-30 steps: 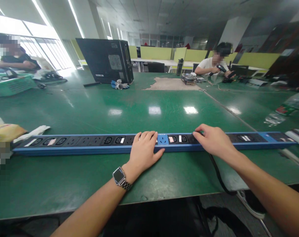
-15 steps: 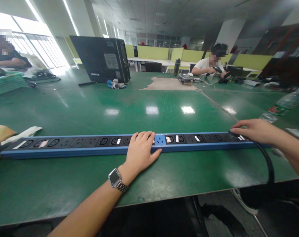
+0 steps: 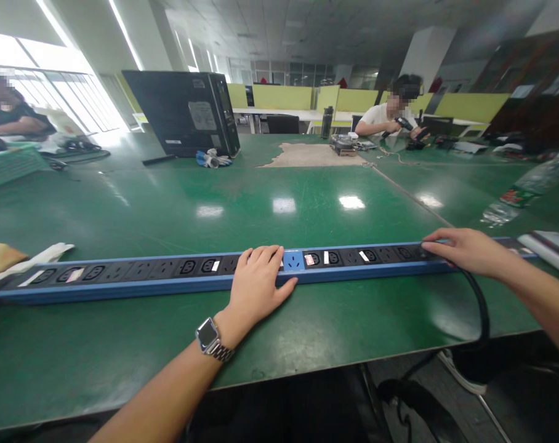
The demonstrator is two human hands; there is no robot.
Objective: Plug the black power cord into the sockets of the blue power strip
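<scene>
While the left hand [image 3: 256,280] lies flat with fingers slightly spread across the power strip [image 3: 117,290], its thumb along the near edge, the right hand [image 3: 466,249] pinches a black plug [image 3: 428,249] at the strip's right part. Noted change: the right hand has shifted along the strip from a point nearer the middle, so 3 small labels are in view between the blue socket [image 3: 293,261] and the fingers. Contact is thus concentrated further from the bracing left hand. Whether the plug is seated cannot be told; the fingers cover it. A black cable [image 3: 482,314] bends from it over the near edge of the worktop [image 3: 316,326]. The strip lies lengthwise on that worktop, sockets up. A plastic bottle [image 3: 522,194] lies beyond its right end.
</scene>
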